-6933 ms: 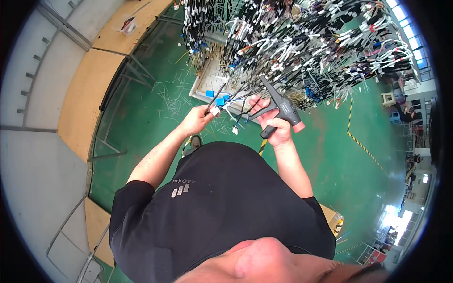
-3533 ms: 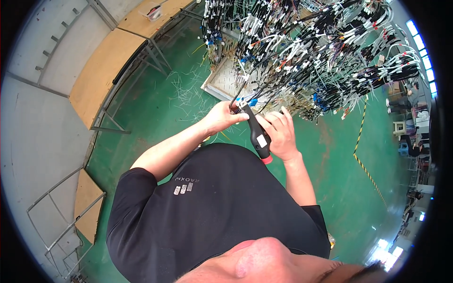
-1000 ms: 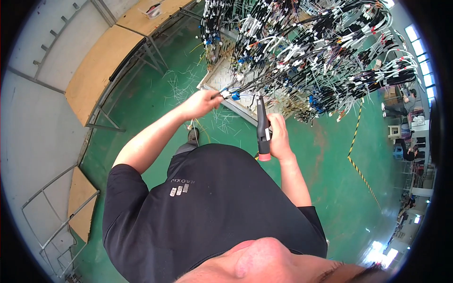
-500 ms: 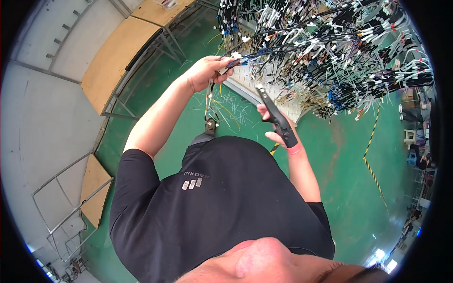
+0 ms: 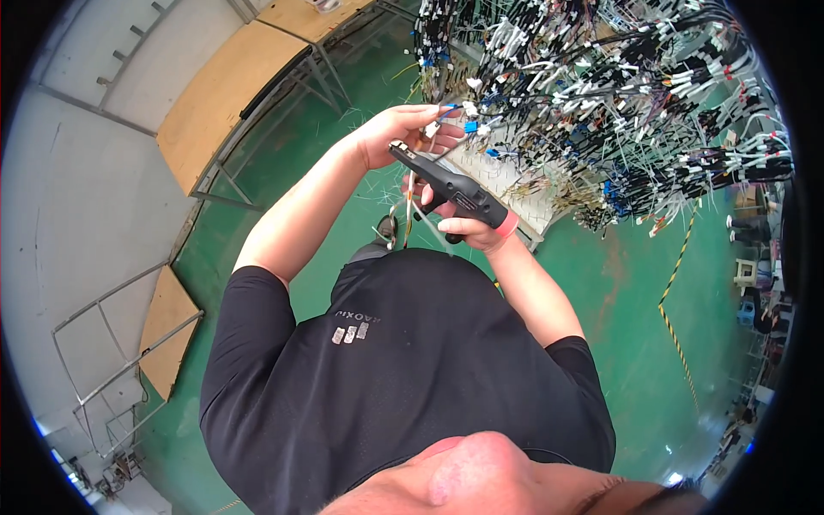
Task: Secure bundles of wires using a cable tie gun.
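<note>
My left hand [image 5: 393,137] is raised at the near edge of a mass of wires, its fingers curled round a wire harness [image 5: 433,129] with white and blue connectors. Below that hand, loose wire ends [image 5: 409,202] dangle towards the floor. A black pistol-shaped tool, which looks like a cable tie gun [image 5: 459,190], is gripped in my right hand [image 5: 468,227]. Its metal nose points up and left, just under my left hand. Whether the nose touches the harness I cannot tell. Some of my right fingers are hidden behind the tool.
Bundled wire harnesses [image 5: 592,94] crowd a pale board [image 5: 515,176] at the upper right. Thin cut strips litter the green floor [image 5: 601,326]. Wooden tables [image 5: 227,94] stand along the left wall. Yellow-black tape [image 5: 674,330] marks the floor on the right.
My right hand has brought the tool leftward, and its nose has swung to the left, under my left hand. My left hand has shifted slightly right and down, with its fingers loosened.
</note>
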`<action>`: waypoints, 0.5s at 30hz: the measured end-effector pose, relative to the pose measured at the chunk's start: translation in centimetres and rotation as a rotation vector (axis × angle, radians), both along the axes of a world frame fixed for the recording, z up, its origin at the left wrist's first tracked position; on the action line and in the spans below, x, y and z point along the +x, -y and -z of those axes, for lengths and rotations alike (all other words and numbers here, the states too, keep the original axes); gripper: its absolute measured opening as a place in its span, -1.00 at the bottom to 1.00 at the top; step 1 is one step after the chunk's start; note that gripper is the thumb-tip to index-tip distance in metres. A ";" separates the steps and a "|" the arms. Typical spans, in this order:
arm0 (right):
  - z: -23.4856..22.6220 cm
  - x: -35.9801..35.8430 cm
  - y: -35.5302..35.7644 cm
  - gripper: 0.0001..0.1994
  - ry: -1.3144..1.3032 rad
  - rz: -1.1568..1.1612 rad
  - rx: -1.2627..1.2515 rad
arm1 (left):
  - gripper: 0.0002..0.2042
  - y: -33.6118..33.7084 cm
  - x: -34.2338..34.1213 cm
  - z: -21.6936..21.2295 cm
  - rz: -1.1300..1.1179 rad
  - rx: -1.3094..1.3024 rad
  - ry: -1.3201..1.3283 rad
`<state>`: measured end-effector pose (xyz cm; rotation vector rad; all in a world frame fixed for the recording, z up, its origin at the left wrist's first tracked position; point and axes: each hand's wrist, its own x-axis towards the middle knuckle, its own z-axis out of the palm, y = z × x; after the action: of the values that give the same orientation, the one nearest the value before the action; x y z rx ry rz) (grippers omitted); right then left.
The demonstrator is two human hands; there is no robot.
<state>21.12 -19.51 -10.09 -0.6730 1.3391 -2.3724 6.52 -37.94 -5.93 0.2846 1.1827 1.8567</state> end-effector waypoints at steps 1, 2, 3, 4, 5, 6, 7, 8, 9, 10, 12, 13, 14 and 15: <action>0.7 0.1 0.4 -0.51 0.058 0.009 -0.033 | -0.45 1.2 -0.5 1.4 0.039 -0.027 -0.105; 0.1 0.2 0.6 -0.50 0.100 -0.002 -0.009 | -0.43 2.2 -0.6 2.0 -0.023 -0.025 -0.151; -0.4 0.3 0.8 -0.49 0.142 -0.011 0.015 | -0.41 3.0 -0.4 2.7 -0.083 -0.024 -0.197; 0.6 0.3 0.9 -0.53 0.109 -0.006 0.029 | -0.37 3.4 0.2 4.0 -0.259 -0.052 -0.215; 1.0 0.3 0.9 -0.53 0.111 -0.003 0.031 | -0.36 3.7 1.4 5.1 -0.300 -0.053 -0.223; 1.2 0.4 1.1 -0.53 0.119 0.035 0.035 | -0.35 4.4 2.5 6.3 -0.341 -0.055 -0.233; 1.3 0.3 1.2 -0.52 0.125 0.067 0.043 | -0.23 6.2 3.1 10.0 -0.214 -0.041 -0.250; 1.6 0.0 1.2 -0.51 0.097 0.075 0.055 | -0.16 7.1 3.2 12.0 0.167 0.096 -0.223; 1.8 -0.3 1.1 -0.51 0.127 0.081 0.031 | -0.18 7.1 6.9 11.4 -0.003 -0.096 -0.228; 1.5 -0.5 1.1 -0.52 0.154 0.082 0.016 | -0.19 8.4 8.4 12.3 0.072 -0.148 -0.360; 1.3 -1.4 1.4 -0.50 0.172 0.126 -0.011 | -0.37 8.2 10.7 13.0 0.055 -0.236 -0.464; 0.8 -1.8 1.5 -0.48 0.193 0.155 -0.004 | -0.44 7.6 11.2 13.2 -0.083 -0.325 -0.496; 0.8 -2.1 1.7 -0.47 0.194 0.193 0.006 | -0.51 7.2 11.5 13.4 -0.223 -0.414 -0.524; 0.7 -2.5 1.8 -0.47 0.190 0.207 0.000 | -0.61 7.2 11.1 14.1 -0.287 -0.363 -0.506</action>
<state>18.64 -21.35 -10.75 -0.3113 1.3835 -2.5218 17.63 -45.12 -20.04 0.4097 1.9661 1.8156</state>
